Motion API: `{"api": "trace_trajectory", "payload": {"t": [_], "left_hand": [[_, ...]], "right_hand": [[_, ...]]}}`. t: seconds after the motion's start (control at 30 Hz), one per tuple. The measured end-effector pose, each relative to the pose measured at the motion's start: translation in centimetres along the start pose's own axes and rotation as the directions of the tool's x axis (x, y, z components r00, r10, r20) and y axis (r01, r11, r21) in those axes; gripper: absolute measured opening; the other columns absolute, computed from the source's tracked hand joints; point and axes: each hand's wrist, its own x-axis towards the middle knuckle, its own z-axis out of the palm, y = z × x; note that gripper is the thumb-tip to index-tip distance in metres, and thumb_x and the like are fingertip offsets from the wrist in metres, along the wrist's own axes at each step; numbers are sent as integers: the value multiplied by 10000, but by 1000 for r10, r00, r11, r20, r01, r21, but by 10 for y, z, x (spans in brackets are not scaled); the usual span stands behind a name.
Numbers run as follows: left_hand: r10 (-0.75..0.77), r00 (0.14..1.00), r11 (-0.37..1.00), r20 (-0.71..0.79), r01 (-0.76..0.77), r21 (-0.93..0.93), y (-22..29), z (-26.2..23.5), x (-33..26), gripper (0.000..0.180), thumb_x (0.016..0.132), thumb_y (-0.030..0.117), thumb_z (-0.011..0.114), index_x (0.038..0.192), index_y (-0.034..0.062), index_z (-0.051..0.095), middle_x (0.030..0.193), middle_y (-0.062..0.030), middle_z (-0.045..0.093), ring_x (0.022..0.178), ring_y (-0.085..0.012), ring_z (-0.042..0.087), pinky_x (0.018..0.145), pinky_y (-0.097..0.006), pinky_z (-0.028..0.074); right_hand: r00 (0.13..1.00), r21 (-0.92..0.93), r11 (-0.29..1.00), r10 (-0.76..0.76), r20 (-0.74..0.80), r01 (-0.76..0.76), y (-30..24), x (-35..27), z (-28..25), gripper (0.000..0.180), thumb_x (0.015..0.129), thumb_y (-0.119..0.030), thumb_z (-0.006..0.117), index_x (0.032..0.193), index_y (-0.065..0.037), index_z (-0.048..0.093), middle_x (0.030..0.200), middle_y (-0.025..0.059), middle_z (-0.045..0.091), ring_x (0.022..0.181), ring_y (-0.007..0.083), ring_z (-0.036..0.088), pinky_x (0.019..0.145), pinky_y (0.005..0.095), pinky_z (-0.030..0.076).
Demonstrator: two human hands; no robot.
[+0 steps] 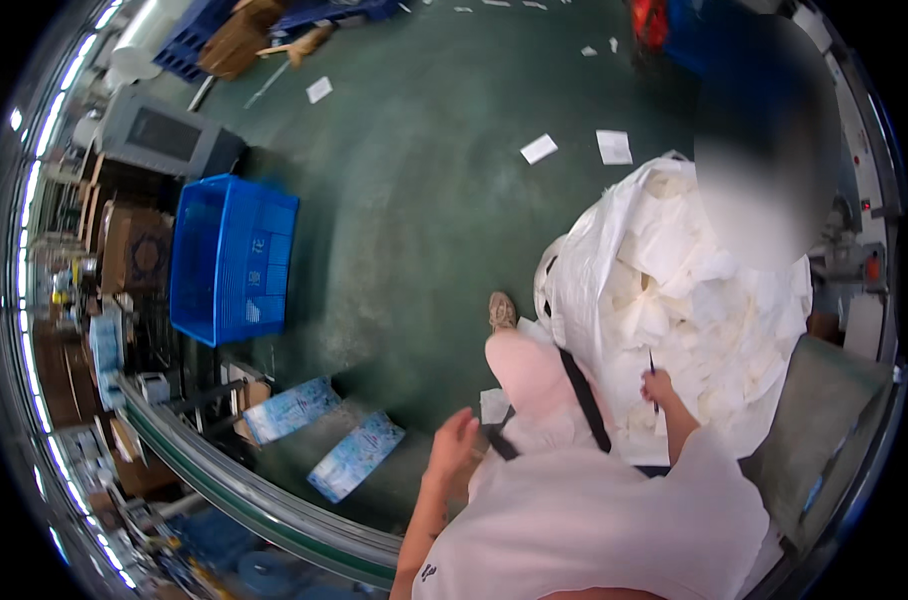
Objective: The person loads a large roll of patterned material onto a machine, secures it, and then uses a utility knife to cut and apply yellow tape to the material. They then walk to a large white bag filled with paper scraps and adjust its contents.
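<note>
My right hand [659, 387] is closed around a thin dark pen-like tool [653, 366], its tip pointing away from me. That hand is over the near side of a big white sack [584, 270]. Crumpled white sheets [664, 310] fill the sack to its mouth. Lower and to the left, my left hand [456, 440] hangs beside my light-coloured clothing. Its fingers are slightly bent and a little apart, and nothing shows in them. Two blue-and-white printed flat packs [357, 457] lie to the left of that hand.
A conveyor rail [254, 490] curves along the lower left. A blue plastic crate [229, 260] stands beyond it, near a cardboard box [136, 250]. Loose white papers [614, 147] are scattered on the green floor. Machinery [864, 265] stands at right, where a large blurred shape [764, 180] hides part of the view.
</note>
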Motion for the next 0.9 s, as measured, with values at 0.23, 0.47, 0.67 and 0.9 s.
{"api": "trace_trajectory", "payload": {"t": [0.23,0.47,0.67,0.9], "left_hand": [[-28,1000,999,12,28,37,65,-104,160,329,839,193,554,1086,-23,550,982,-166,619,878,-193,603,767,-277,465],[27,984,977,175,-62,203,116,-168,359,360,833,262,575,1061,-17,572,901,-156,638,791,-174,617,715,-277,478],[185,924,854,334,-320,411,262,-168,551,358,822,289,575,1037,3,584,861,-171,639,762,-222,624,686,-307,480],[293,665,604,687,-686,406,465,-58,697,334,820,278,575,1015,7,585,831,-166,636,774,-257,626,671,-323,481]], "right_hand": [[998,311,949,-30,-54,45,-196,-42,-2,266,874,-258,446,946,-21,543,601,67,551,465,126,524,404,255,432],[956,543,840,171,-237,-16,-259,-46,-21,231,854,-240,463,938,-39,541,587,60,546,464,129,524,411,251,431],[834,766,631,484,-265,-123,-276,-47,13,220,826,-238,479,909,-44,542,577,71,544,455,148,524,392,266,419],[740,931,310,669,-69,-193,-358,-78,71,212,854,-247,456,895,-48,518,595,81,549,440,162,526,369,279,417]]}}
